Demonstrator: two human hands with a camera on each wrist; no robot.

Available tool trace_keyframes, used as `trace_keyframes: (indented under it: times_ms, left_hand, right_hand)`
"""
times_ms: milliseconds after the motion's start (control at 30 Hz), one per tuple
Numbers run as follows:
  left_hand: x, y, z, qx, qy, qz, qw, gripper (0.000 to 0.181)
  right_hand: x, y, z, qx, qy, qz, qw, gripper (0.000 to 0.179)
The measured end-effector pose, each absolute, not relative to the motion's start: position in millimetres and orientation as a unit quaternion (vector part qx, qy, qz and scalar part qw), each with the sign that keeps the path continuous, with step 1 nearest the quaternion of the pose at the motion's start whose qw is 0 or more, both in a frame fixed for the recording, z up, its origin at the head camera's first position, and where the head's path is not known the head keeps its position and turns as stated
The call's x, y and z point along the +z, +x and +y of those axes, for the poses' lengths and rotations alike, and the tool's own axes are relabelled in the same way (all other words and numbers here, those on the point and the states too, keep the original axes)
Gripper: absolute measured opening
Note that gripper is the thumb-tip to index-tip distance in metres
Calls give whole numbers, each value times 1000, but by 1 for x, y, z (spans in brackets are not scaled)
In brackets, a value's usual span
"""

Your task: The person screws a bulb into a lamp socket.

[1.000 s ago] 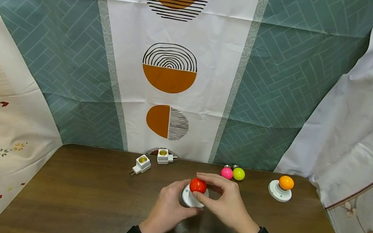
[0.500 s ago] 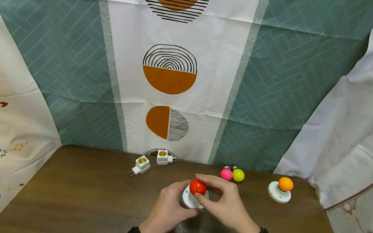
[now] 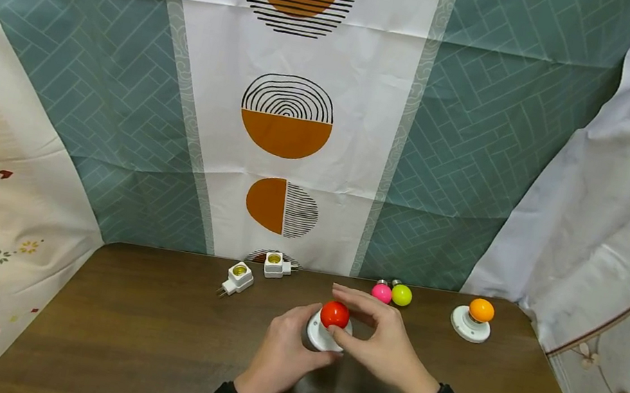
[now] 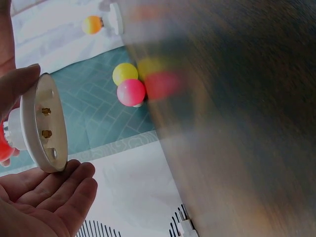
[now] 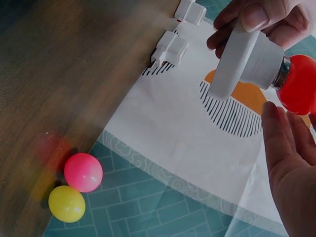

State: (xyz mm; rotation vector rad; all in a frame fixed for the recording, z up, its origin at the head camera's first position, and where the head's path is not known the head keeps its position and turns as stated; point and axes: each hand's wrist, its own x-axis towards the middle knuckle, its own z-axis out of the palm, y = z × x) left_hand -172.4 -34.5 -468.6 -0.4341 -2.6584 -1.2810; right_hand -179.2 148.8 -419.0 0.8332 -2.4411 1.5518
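A round white lamp holder is held in the air above the table by my left hand, thumb and fingers at its rim. Two brass screws show on its hollow underside in the left wrist view. A red light bulb sits in its socket, with a band of silver metal collar visible between them. My right hand is around the bulb, thumb at its near side and fingers at its far side. The index finger stands slightly off the bulb; the other fingertips are partly hidden.
Two white plug-in sockets lie at the back left of the wooden table. A pink bulb and a yellow-green bulb lie together at the back edge. Farther right, an orange bulb stands in another white holder.
My right index finger has lifted slightly from the top of the red bulb. The left hand and the lamp holder have stayed in place.
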Motion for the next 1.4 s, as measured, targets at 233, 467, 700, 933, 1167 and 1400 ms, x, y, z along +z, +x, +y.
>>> trace_keyframes:
  times_ms: [233, 467, 700, 933, 1167, 1400]
  left_hand:
    - [-468, -172, -34, -425, -143, -891, 73, 68]
    - [-468, -172, -33, -424, -148, -889, 86, 67]
    - [-468, -171, -33, -426, -148, -889, 80, 67]
    - [-469, -172, -33, -424, -151, -889, 85, 68]
    - [-467, -172, -32, -423, -150, -890, 77, 69]
    - [-468, -173, -33, -426, -150, -889, 78, 69]
  right_hand:
    - [-420, -180, 149, 518, 280, -806, 62, 43]
    - [-420, -178, 145, 531, 251, -804, 96, 41]
    - [-421, -180, 147, 536, 238, -805, 88, 44]
    - [-418, -180, 151, 519, 268, -810, 56, 47]
    - [-419, -180, 150, 518, 284, -804, 67, 41]
    - [-423, -180, 148, 529, 268, -799, 101, 38]
